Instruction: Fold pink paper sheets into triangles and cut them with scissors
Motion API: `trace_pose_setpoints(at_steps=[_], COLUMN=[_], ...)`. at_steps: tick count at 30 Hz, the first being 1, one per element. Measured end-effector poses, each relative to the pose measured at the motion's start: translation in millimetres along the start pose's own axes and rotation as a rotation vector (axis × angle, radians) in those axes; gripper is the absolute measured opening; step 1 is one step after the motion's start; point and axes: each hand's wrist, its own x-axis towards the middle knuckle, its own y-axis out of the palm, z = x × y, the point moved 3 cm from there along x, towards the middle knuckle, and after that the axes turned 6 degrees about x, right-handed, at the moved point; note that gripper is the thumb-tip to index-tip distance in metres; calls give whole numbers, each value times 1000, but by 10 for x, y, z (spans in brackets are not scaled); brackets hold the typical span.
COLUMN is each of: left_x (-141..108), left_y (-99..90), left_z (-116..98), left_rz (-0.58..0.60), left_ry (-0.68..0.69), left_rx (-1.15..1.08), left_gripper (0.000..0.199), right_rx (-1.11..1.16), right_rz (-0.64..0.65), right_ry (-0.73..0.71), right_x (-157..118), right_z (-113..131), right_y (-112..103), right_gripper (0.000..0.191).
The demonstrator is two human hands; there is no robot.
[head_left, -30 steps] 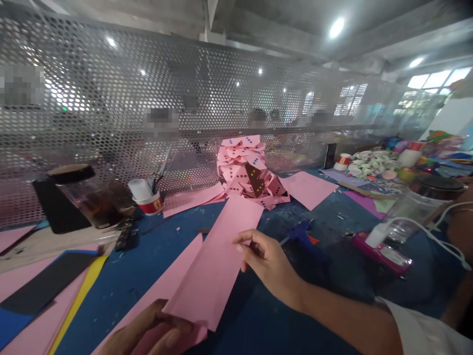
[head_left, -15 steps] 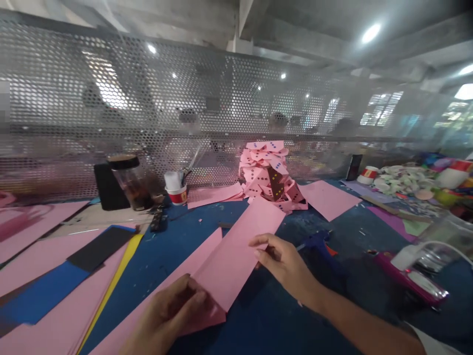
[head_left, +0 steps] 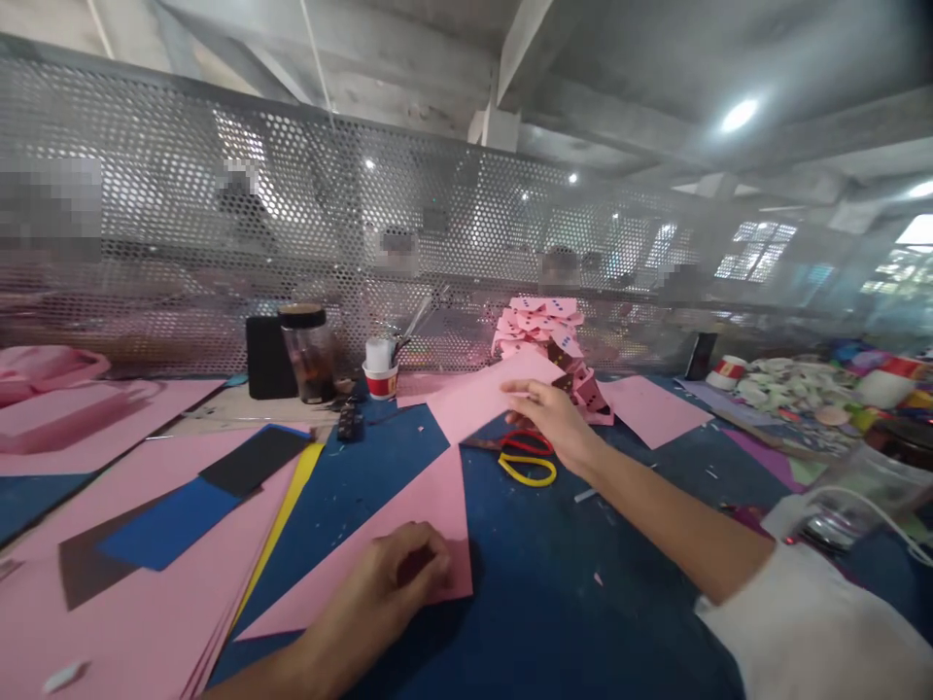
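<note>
My right hand (head_left: 548, 416) pinches the near right part of a pink rectangular sheet (head_left: 485, 397), raised at a tilt above the table. My left hand (head_left: 408, 572) rests on another pink sheet (head_left: 364, 576) lying flat, its fingers curled towards the thumb with nothing visible in them. Just below my right hand lie scissors (head_left: 528, 471) with a red and a yellow handle loop, blades partly hidden. Behind the raised sheet stands a heap of folded pink pieces with printed dots (head_left: 543, 316), partly covered by it.
Pink sheets (head_left: 167, 632) with black and blue pieces (head_left: 171, 525) on top spread at left. A lidded jar (head_left: 310, 360) and a red-white cup (head_left: 381, 379) stand by the perforated partition (head_left: 452, 214). At right are a pink sheet (head_left: 660, 413), pale scraps (head_left: 783, 362) and a white cable (head_left: 867, 491).
My right hand has carried the pink sheet forward, and my left hand has let go of it. The scissors have come into sight. The camera view has shifted left.
</note>
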Motion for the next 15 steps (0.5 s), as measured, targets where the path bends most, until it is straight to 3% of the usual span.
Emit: trace_pose_setpoints(at_steps=[3,7,9,15], left_x=[-6,-6,-6,-8], left_y=[-2,7,16,20], left_z=[-10,2,18,97], left_rz=[0,-17,-19,-23], left_ry=[12,20,21,41], left_rx=[-16,-10,1,60], left_gripper=[25,22,22,21], right_rx=[-32,-77,-102,-246], right_rz=[0,26,62,145], right_ry=[41,137,188,261], right_x=[350,786,959,1296], right_z=[-52,-339,-490,-688], right_y=[262,611,767,1004], right_gripper=[26,24,33,37])
